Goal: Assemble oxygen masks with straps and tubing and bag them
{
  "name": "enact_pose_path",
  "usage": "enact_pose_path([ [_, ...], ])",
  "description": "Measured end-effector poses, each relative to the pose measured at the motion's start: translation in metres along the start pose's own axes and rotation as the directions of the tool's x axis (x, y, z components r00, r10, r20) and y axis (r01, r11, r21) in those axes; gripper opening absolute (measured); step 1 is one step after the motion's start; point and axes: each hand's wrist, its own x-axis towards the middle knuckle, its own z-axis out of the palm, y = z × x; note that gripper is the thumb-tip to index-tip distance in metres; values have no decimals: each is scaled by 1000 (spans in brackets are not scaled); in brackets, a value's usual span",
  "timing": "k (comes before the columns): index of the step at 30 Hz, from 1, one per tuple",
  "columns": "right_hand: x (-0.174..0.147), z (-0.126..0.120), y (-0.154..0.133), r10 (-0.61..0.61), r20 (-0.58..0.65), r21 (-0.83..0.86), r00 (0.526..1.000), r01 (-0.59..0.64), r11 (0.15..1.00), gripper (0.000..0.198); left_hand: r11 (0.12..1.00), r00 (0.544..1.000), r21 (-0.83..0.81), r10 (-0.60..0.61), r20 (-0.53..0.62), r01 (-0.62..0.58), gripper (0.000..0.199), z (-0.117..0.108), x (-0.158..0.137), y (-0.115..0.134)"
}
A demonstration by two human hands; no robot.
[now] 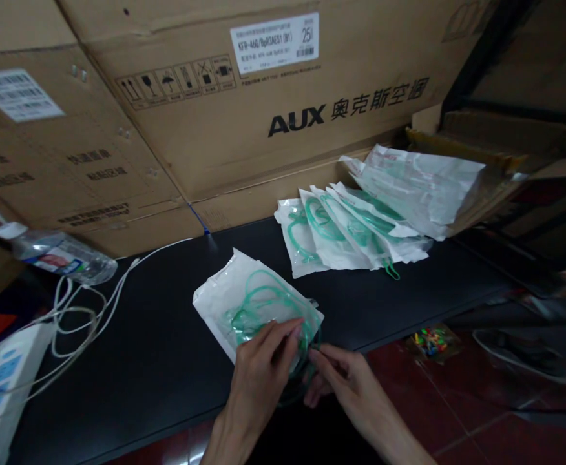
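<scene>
Both my hands are at the front edge of the black tabletop, over a white pouch with a clear face (258, 290) that shows green tubing. A coil of thin green tubing (302, 371) hangs between the hands at the pouch's near corner, partly hidden by the fingers. My left hand (266, 361) is closed on the tubing, with thumb and forefinger bent together. Beside it my right hand (344, 378) pinches the same tubing from the right. Whether the coil lies wholly outside the pouch, I cannot tell.
Several similar pouches (334, 236) overlap at the back right, against large cardboard boxes (215, 142). On the left are a plastic bottle (70, 255), white cables (106, 316) and a power strip (4, 387). A bag of small coloured pieces (431, 342) lies on the red floor.
</scene>
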Motion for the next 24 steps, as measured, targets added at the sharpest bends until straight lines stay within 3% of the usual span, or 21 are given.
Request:
enact_pose_path([
  [2, -4, 3, 3, 9, 46, -74, 999, -5, 997, 58, 998, 999, 61, 12, -40, -9, 20, -1, 1, 1],
  [5, -7, 4, 3, 39, 98, -121, 994, -27, 992, 60, 982, 996, 163, 90, 21, -93, 23, 2, 1, 3],
  [9, 7, -3, -9, 43, 86, 26, 995, -45, 999, 69, 940, 961, 211, 248, 122, -270, 27, 7, -7, 5],
  [11, 14, -8, -15, 14, 27, 70, 1000, -16, 997, 72, 942, 956, 176, 268, 123, -287, 27, 8, -12, 5],
  [14, 15, -9, -18, -27, -35, 125, 999, 31, 992, 64, 967, 975, 135, 208, 78, -217, 26, 8, -13, 3],
  [20, 3, -1, -9, -21, -90, 108, 996, 30, 994, 44, 996, 997, -51, -65, 30, 66, 20, 7, 2, 3],
  [24, 15, 4, -7, -62, -164, 40, 984, 70, 997, 40, 988, 996, -140, -58, 66, 67, 24, 8, 2, 10],
])
